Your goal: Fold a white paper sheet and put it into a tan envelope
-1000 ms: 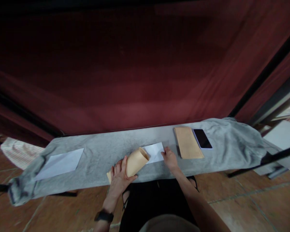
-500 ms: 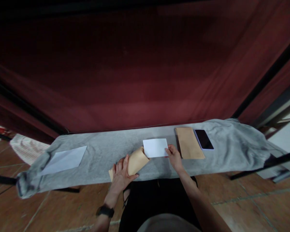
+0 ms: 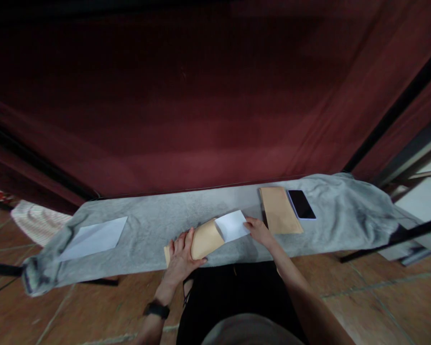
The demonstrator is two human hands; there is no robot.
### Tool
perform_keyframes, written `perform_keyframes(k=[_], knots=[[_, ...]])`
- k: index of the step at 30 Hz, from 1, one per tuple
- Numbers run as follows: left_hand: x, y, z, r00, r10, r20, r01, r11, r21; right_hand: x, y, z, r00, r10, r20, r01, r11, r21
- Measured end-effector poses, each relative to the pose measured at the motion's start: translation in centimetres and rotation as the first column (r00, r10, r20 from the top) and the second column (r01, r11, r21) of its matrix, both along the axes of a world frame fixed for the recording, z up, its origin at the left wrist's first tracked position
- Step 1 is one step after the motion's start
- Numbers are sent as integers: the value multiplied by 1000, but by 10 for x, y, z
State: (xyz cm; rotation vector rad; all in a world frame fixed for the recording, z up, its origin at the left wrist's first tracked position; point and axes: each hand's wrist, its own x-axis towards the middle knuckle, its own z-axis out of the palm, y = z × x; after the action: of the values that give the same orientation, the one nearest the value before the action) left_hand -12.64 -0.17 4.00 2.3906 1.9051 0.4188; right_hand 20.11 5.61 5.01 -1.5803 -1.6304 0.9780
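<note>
My left hand (image 3: 181, 256) grips a brown paper envelope (image 3: 207, 238), fingers over its top and thumb along its near edge. The envelope lies slanted on the grey cloth, its mouth facing right. Between the fingertips of my right hand (image 3: 257, 229) is the right end of a white card (image 3: 233, 226). The card's left end is at the envelope's mouth, with its left edge partly hidden there; how deep it sits I cannot tell.
A stack of brown envelopes (image 3: 280, 211) lies right of my right hand, beside a phone (image 3: 301, 204) in a purple case. White paper (image 3: 95, 238) rests on the left of the cloth-covered bench (image 3: 154, 215). A dark red panel (image 3: 215, 120) rises behind.
My right hand has tilted the white card and brought its left end into the envelope's mouth. The left hand stays on the envelope, which lies flatter now.
</note>
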Motion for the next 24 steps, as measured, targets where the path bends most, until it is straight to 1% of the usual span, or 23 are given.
perform_keyframes(k=[3,7,10,13,18,24], knots=[[7,4,1,999,-39,10,39,999,4,-16,-1,-3,999,22,-28,-22,1000,-5],[24,11,2,995,-91,32,90,996,26,-45,-4,-8,996,53,-77,-53,999,-3],[36,14,5,991,-125,50,125,992,17,-59,-3,-12,991,65,-113,-69,997,-29],[40,16,7,989,-140,55,141,990,-2,-62,-3,-17,990,45,-137,-55,996,-64],[38,17,6,986,-164,41,164,986,-16,-58,-7,-27,980,1,-198,-21,995,-101],[36,20,2,981,-196,5,196,980,25,-64,-8,-39,949,-127,-290,109,991,-78]])
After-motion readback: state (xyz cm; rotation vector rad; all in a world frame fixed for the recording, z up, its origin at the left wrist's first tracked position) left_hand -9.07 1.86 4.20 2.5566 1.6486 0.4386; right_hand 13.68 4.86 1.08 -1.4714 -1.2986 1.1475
